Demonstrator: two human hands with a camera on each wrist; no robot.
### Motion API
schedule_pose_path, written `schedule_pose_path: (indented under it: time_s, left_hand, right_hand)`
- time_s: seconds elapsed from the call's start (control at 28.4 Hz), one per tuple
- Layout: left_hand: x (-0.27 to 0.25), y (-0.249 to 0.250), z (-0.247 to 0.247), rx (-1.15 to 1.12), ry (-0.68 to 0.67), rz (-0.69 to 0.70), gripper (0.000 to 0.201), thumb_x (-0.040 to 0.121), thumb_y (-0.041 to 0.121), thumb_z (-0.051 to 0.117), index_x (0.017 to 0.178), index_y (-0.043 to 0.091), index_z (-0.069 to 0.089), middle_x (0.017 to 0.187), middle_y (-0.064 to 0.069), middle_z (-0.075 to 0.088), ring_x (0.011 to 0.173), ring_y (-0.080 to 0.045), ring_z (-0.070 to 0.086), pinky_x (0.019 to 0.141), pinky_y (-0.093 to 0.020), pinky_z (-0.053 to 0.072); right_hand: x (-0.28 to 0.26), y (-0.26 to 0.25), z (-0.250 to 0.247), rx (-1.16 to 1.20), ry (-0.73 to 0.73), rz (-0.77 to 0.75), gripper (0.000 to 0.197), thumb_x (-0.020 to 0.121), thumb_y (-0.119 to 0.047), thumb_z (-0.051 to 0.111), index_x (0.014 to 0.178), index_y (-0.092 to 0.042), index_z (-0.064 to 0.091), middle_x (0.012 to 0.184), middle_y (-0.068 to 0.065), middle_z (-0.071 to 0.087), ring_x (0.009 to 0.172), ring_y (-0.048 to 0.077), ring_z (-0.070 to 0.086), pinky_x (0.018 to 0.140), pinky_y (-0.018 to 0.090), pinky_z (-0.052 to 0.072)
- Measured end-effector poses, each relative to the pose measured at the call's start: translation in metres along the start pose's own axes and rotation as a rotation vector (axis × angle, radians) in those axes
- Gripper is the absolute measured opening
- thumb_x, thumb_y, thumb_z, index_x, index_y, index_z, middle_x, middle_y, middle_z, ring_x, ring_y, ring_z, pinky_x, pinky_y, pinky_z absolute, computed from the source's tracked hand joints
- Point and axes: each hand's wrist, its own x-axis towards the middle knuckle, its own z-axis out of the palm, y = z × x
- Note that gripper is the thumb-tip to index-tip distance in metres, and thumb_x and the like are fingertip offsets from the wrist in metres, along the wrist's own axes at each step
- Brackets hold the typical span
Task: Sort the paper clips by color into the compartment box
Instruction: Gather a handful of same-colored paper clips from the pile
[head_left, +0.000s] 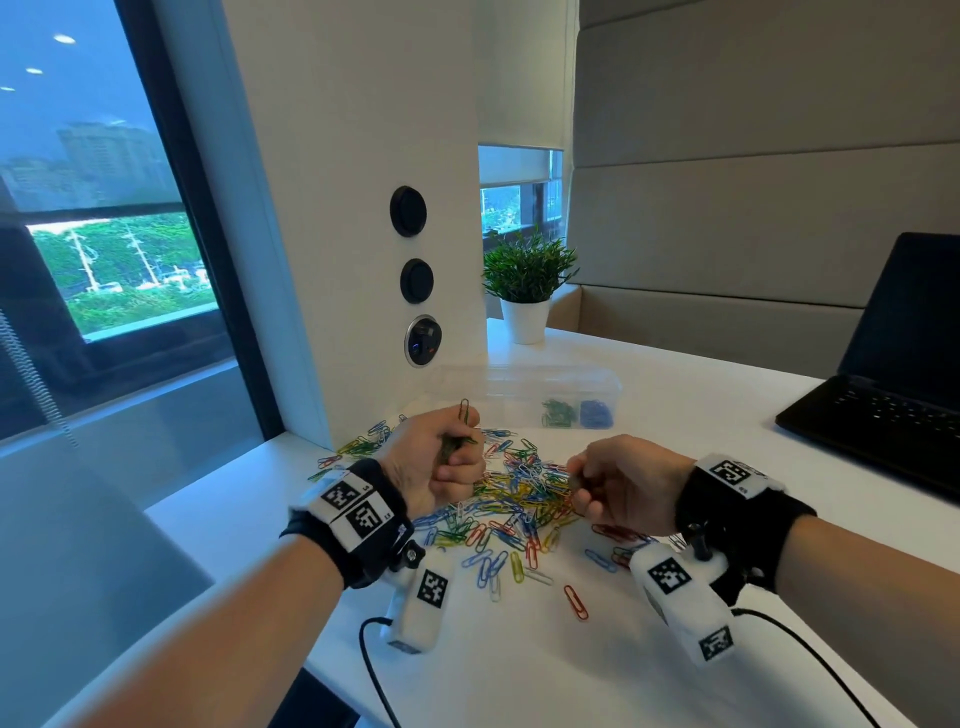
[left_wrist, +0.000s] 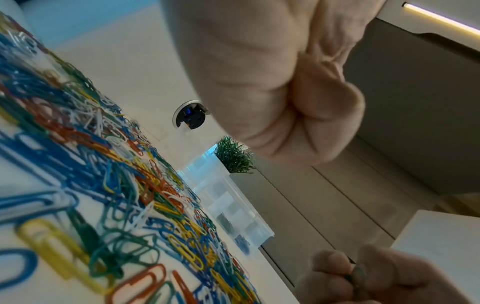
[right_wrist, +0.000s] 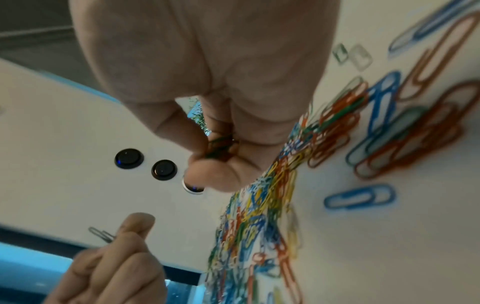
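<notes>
Left hand (head_left: 439, 457) raised, fingers (head_left: 460, 473) curled tight; right hand (head_left: 623, 488) pinching, wrists level.

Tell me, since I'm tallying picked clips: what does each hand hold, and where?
Left hand: green paper clips bunched in its fist, one poking out above. Right hand: green clips pinched between thumb and fingertips.

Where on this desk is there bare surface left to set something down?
Bare white table lies nearest the person, behind the wrists, and between the clip pile and laptop. Crowded: the pile under both hands, reaching toward the compartment box.
</notes>
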Motion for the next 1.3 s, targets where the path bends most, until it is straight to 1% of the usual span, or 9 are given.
schedule_pose_path:
  time_s: [0.14,0.32,0.53,0.77,0.88,0.95,1.13,1.2,1.3]
  left_hand:
    - [0.002,-0.003,-0.001,-0.049,-0.030,0.028,0.010,0.076,0.005,0.039,0.079,0.015,0.040,0.051,0.000,0.024,0.035,-0.008,0.021,0.040,-0.013,0.009]
    - [0.010,-0.007,-0.008,-0.086,0.074,0.008,0.016,0.081,0.005,0.031,0.074,0.012,0.043,0.054,0.000,0.024,0.037,-0.009,0.020,0.035,-0.011,0.014]
    - [0.009,0.000,-0.013,0.075,0.187,-0.117,0.034,0.097,0.023,0.045,0.065,0.017,0.036,0.056,0.001,0.028,0.040,-0.008,0.019,0.036,-0.015,0.010]
    - [0.003,0.003,-0.020,0.576,0.171,-0.072,0.027,0.098,0.017,0.055,0.076,0.015,0.040,0.056,-0.005,0.044,0.036,-0.009,0.022,0.032,-0.015,0.016]
    - [0.000,0.002,-0.025,0.731,0.150,-0.109,0.005,0.101,0.008,0.046,0.098,0.009,0.050,0.061,-0.007,0.049,0.036,-0.009,0.024,0.033,-0.014,0.016]
    - [0.001,0.001,-0.026,0.976,0.135,-0.132,0.021,0.100,0.003,0.037,0.100,0.007,0.058,0.068,-0.008,0.054,0.038,-0.010,0.030,0.036,-0.017,0.023]
    - [0.000,0.001,-0.024,1.474,0.038,-0.116,0.030,0.102,0.008,0.037,0.105,0.007,0.067,0.106,-0.007,0.061,0.079,-0.020,0.057,0.056,-0.018,0.040]
    - [0.001,-0.001,-0.026,1.546,-0.010,-0.083,0.026,0.103,0.020,0.044,0.103,0.009,0.068,0.099,0.001,0.058,0.087,-0.016,0.055,0.071,-0.023,0.042]
    - [0.002,-0.007,-0.030,1.583,-0.014,-0.042,0.019,0.096,0.028,0.058,0.095,0.013,0.071,0.086,0.009,0.061,0.078,-0.009,0.055,0.074,-0.026,0.046]
  right_hand:
    - [-0.004,-0.002,0.006,0.074,-0.023,0.039,0.007,0.070,-0.006,0.042,0.076,-0.008,0.045,0.066,0.007,0.041,0.053,0.016,0.036,0.037,0.021,0.033]
    - [0.002,0.001,0.007,-0.016,0.017,0.091,0.014,0.082,-0.010,0.044,0.070,-0.013,0.039,0.061,0.001,0.031,0.048,0.011,0.026,0.034,0.018,0.023]
    - [0.009,0.006,0.003,-0.112,0.092,0.083,0.021,0.093,-0.009,0.052,0.072,-0.010,0.048,0.056,0.000,0.031,0.047,0.011,0.026,0.032,0.018,0.022]
    - [0.014,0.007,0.002,-0.398,0.158,-0.008,0.020,0.090,-0.011,0.067,0.079,-0.010,0.051,0.052,0.002,0.033,0.045,0.013,0.024,0.040,0.021,0.022]
    - [0.009,0.003,-0.001,-0.570,0.192,-0.083,0.020,0.087,-0.018,0.073,0.073,-0.008,0.063,0.050,0.003,0.039,0.042,0.014,0.027,0.041,0.023,0.025]
    - [0.003,0.000,-0.001,-0.758,0.196,-0.143,0.015,0.087,-0.024,0.072,0.080,-0.010,0.071,0.047,0.001,0.046,0.040,0.013,0.035,0.041,0.023,0.031]
    - [-0.002,0.000,0.003,-1.007,0.168,-0.209,0.012,0.088,-0.027,0.069,0.081,-0.019,0.075,0.042,-0.010,0.054,0.039,0.007,0.045,0.045,0.020,0.039]
    - [-0.001,0.004,0.007,-1.064,0.174,-0.234,0.011,0.087,-0.028,0.069,0.079,-0.023,0.074,0.046,-0.012,0.056,0.042,0.002,0.047,0.047,0.019,0.040]
    - [-0.001,0.007,0.011,-1.131,0.159,-0.258,0.015,0.088,-0.028,0.068,0.073,-0.027,0.070,0.051,-0.014,0.058,0.054,0.003,0.049,0.052,0.016,0.039]
